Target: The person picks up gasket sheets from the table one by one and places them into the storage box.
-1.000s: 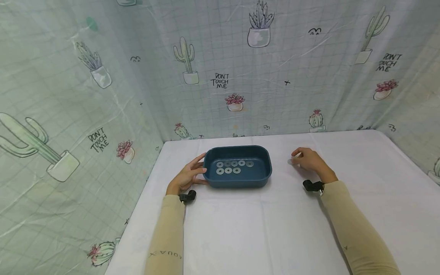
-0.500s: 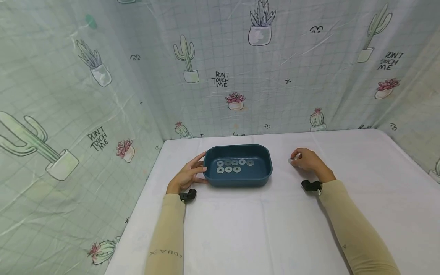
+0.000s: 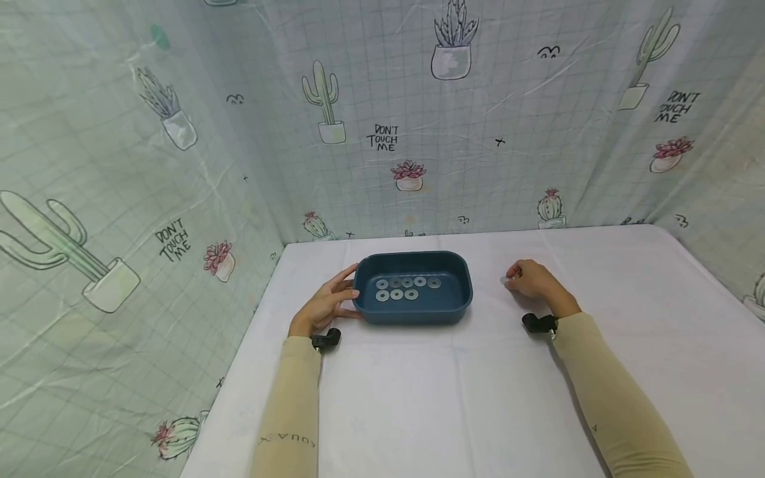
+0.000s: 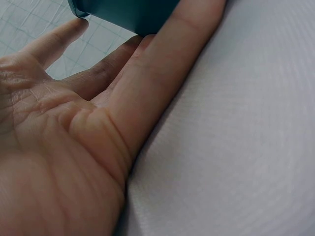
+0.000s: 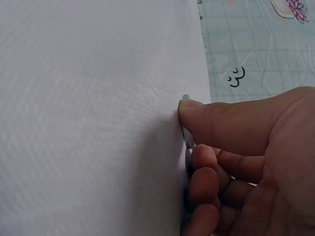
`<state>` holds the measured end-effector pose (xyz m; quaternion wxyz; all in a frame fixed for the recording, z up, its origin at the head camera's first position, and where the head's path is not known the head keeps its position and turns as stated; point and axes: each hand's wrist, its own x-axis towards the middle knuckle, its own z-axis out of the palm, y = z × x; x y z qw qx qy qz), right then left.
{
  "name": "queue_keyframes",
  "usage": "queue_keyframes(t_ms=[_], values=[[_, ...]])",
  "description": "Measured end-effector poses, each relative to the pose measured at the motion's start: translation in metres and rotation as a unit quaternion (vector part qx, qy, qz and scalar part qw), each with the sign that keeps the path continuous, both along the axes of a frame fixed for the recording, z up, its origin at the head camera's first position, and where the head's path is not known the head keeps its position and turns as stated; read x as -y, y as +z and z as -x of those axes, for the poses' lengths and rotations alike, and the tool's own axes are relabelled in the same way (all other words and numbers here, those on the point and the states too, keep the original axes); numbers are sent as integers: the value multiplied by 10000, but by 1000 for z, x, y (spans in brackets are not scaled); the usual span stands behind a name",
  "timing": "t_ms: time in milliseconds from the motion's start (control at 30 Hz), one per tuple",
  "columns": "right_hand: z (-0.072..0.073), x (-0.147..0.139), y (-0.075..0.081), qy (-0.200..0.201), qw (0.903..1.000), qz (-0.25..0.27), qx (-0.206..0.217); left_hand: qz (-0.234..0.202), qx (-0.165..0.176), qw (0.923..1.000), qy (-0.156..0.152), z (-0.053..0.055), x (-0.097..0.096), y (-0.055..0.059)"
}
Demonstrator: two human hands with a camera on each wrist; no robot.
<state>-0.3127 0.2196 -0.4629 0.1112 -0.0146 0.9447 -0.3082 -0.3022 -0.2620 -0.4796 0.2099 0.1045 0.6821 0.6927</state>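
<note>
A dark blue rectangular tray stands on the white table, with several flat metal washers lying in it. My left hand rests against the tray's left end, fingers spread and mostly straight. In the left wrist view those fingers reach along to the tray wall. Right of the tray, my right hand is low on the table, thumb and curled fingers around a single washer. In the right wrist view the thumb covers most of that washer, whose edge shows beside its tip.
A white cloth covers the table. Behind and to the left hangs a pale green curtain printed with cacti, meeting the table's far edge. Each wrist carries a small black camera.
My right hand stays at the loose washer, its index finger now curled further in toward the thumb. The left hand, the tray and the washers inside it stay put.
</note>
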Motion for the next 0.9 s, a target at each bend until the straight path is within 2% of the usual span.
queue_keyframes(t_ms=[433, 900], values=[[-3, 3, 4, 14, 9999, 95, -41, -33, 54, 10000, -7, 0, 0, 1], [-5, -2, 4, 321, 9985, 102, -442, -75, 5, 10000, -66, -1, 0, 0]])
